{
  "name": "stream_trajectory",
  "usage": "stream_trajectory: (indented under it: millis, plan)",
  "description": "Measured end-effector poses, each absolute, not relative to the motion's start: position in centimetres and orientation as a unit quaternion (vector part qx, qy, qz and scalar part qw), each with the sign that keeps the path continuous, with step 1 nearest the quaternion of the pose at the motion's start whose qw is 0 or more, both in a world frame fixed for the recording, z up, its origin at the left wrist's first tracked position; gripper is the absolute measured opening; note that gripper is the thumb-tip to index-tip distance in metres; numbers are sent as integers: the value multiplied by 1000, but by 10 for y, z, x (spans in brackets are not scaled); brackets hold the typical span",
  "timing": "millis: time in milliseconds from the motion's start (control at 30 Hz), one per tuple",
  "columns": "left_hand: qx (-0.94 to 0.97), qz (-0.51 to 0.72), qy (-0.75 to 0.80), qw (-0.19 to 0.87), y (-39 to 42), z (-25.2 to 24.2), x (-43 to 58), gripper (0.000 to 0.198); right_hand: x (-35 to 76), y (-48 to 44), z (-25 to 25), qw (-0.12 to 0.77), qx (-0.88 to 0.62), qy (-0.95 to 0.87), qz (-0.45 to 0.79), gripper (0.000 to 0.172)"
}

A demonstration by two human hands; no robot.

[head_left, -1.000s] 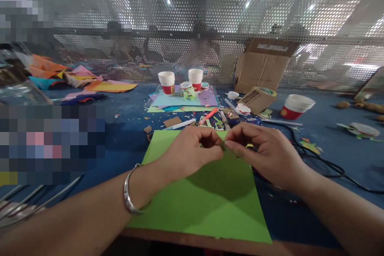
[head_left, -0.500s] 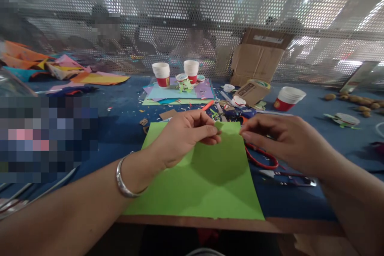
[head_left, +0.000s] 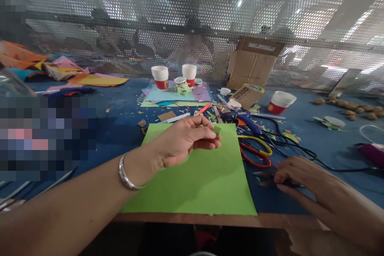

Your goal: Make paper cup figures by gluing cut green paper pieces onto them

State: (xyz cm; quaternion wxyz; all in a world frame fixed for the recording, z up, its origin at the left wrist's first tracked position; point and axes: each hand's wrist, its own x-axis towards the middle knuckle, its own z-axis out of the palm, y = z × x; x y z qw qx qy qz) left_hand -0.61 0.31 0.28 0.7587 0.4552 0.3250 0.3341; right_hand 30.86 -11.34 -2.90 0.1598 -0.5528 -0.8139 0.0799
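In my left hand a small piece of green paper is pinched between thumb and fingers. That hand is raised over a large green paper sheet lying at the table's front edge. To the right of the sheet, my right hand is closed over the handles of the thread snips, whose blades stick out to the left. Its fingers cover most of the handles. Scissors with red and yellow handles lie just beyond, between the sheet and the snips.
A blue glue gun with a black cable lies among paper scraps. Farther back stand stacked paper cups, a green paper turtle and a cardboard box. Another cup stack and walnut-like lumps are at right.
My right hand has moved right and down from beside the left hand to the thread snips. My left hand stays over the sheet with its green piece, which now shows more fully.
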Motion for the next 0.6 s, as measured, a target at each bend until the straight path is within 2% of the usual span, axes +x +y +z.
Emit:
stream_trajectory:
  millis: [200,367,500,600]
  plan:
    - [428,302,304,796,6,2,-9,11,310,-107,-26,231,-584,-756,183,26]
    - [416,304,271,813,7,0,-9,10,277,-88,-9,308,-575,-663,368,35]
    - [390,328,254,822,10,1,-11,11,240,-63,6,399,-543,-598,435,43]
    - [377,337,228,832,13,2,-13,11,219,-50,15,399,-482,-613,482,50]
